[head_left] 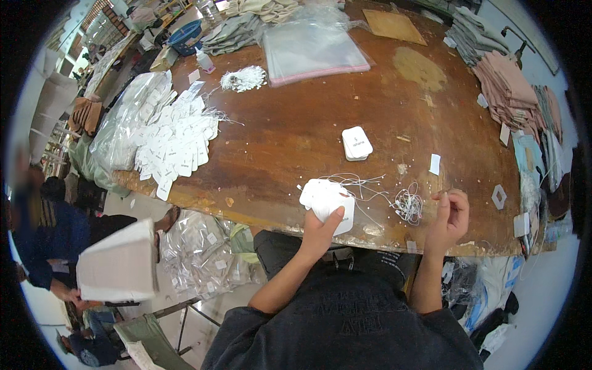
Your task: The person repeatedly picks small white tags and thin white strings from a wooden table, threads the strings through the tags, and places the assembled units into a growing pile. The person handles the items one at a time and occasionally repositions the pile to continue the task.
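White paper tags (325, 198) and thin string loops (407, 205) are being handled at the near edge of the brown wooden table (296, 129).

1 stack of tags is clamped in the left hand (320, 231), thumb on top; the right hand (449, 219) is pinched shut on what looks like a fine string. Tags are judged light, stiff and slippery, best gripped by their edges; strings seem limp and tangle-prone. A 2nd stack (356, 143) lies farther in.

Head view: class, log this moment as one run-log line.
left hand: holds white tags | right hand: pinches string | loose strings: between hands
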Action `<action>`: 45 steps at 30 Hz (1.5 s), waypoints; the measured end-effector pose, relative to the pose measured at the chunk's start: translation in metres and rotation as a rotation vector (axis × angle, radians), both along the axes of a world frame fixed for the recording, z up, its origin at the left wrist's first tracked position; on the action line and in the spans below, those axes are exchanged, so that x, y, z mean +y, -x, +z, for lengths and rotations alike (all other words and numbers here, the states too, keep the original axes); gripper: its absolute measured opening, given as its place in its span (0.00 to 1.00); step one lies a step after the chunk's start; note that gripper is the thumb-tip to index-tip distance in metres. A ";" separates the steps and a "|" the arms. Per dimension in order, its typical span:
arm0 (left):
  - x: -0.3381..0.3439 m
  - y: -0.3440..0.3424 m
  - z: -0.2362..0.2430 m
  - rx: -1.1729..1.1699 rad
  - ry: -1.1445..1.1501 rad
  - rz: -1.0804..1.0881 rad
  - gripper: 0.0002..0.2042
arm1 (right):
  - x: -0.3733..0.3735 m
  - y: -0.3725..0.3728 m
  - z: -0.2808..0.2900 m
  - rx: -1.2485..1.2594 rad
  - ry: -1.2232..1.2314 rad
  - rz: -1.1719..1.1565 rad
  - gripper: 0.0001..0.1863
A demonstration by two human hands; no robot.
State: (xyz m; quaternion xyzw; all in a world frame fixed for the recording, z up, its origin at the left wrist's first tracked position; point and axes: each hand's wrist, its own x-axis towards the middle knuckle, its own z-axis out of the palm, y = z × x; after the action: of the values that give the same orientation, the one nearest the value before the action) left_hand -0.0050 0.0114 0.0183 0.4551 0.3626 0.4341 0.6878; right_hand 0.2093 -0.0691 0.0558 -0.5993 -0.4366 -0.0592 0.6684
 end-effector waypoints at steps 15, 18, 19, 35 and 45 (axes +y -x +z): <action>0.001 -0.004 -0.001 0.036 -0.016 -0.026 0.14 | 0.003 0.014 0.002 0.015 0.165 -0.038 0.06; 0.002 -0.005 0.000 0.042 -0.042 -0.025 0.14 | 0.008 0.020 0.000 -0.108 0.278 0.025 0.06; 0.002 -0.005 0.001 0.051 -0.040 -0.027 0.14 | 0.009 0.021 0.000 -0.152 0.311 0.051 0.07; 0.002 -0.004 0.005 0.045 -0.056 0.052 0.13 | 0.019 0.000 0.022 0.043 -0.250 -0.003 0.07; 0.003 -0.008 0.005 0.043 -0.035 0.090 0.15 | 0.022 0.055 0.011 0.183 0.456 0.333 0.05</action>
State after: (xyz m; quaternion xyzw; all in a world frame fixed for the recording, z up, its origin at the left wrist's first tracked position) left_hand 0.0027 0.0145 0.0230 0.4596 0.3895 0.4609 0.6516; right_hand 0.1541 -0.0469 0.0665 -0.6571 -0.4688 0.2051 0.5535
